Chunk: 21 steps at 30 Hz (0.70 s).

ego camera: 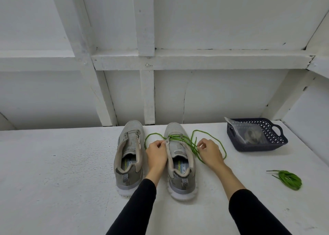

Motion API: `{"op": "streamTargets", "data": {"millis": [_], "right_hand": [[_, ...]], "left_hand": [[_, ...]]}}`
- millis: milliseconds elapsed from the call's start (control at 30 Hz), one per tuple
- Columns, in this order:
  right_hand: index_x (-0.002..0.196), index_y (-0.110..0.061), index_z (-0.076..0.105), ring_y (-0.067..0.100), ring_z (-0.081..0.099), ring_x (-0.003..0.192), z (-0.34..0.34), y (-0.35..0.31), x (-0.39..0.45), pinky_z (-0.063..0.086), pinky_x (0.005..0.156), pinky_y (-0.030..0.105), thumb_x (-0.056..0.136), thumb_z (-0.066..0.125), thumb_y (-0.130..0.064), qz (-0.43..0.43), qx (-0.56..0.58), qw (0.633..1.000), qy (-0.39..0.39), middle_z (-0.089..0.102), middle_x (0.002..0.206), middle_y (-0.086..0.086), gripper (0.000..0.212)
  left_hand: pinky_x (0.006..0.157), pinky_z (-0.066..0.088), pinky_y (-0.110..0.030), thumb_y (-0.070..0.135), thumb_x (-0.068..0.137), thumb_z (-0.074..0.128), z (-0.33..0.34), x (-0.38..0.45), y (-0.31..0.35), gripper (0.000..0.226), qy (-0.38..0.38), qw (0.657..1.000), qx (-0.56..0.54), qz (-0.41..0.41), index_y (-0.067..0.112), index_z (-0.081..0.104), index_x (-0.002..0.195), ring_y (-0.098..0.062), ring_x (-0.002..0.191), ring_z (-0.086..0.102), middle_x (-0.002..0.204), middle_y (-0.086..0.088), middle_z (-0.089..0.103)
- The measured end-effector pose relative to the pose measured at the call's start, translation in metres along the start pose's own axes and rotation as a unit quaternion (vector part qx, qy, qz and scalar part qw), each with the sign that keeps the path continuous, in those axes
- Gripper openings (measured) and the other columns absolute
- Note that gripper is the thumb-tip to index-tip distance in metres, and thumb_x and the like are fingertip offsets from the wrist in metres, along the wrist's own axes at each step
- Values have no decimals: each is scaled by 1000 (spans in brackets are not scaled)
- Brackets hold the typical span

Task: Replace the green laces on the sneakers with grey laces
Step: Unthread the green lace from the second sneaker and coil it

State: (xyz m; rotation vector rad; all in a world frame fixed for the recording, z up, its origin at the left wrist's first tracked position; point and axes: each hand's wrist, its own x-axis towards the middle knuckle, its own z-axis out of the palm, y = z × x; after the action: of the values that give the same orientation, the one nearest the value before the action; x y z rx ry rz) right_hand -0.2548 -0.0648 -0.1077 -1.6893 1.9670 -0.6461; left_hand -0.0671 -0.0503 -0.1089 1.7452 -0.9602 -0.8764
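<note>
From my head camera, my left hand (156, 152) sits between the two sneakers, fingers curled, pinching at the eyelet edge of the right sneaker (179, 160) where the green lace (179, 139) crosses. Whether those fingertips hold the lace itself or only the eyelet tab, I cannot tell. My right hand (209, 152) is just right of the same shoe, fingers curled together and pinching the loose strands of that lace. From my right fingers the lace runs left and away across the shoe's front eyelets, and a long loop swings out to the right and back round behind my wrist. Another loop arcs to the left of the shoe, just beyond my left fingertips.

The left sneaker (129, 156) stands just left of my left hand, touching nothing I hold, and has no lace in its eyelets. Both shoes point away from me on the white table (53, 172).

Well right of my right hand and nearer to me lies a second green lace, a bundle (289, 179) coiled loosely on the table. Farther right and away from my fingers stands a dark basket (277, 142) holding a clear bag (249, 133); something greyish is inside the bag, but I cannot tell what.
</note>
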Motion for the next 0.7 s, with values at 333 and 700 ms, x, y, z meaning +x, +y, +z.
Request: {"op": "streamTargets", "data": {"millis": [333, 700], "right_hand": [[111, -24, 65, 28, 20, 145, -7, -72, 12, 6, 113, 54, 93, 48, -19, -100, -32, 994, 2, 56, 134, -4, 25], [110, -20, 63, 22, 34, 128, 24, -82, 11, 24, 105, 48, 97, 50, -28, -122, -202, 970, -63, 49, 130, 2, 20]], "left_hand": [[70, 41, -23, 20, 97, 55, 0, 0, -2, 22, -3, 1000, 2, -6, 11, 74, 96, -21, 86, 65, 90, -7, 72], [68, 45, -26, 23, 97, 54, 1, 1, -2, 24, -10, 1000, 6, -4, 9, 74, 95, -20, 81, 64, 88, -9, 71]]}}
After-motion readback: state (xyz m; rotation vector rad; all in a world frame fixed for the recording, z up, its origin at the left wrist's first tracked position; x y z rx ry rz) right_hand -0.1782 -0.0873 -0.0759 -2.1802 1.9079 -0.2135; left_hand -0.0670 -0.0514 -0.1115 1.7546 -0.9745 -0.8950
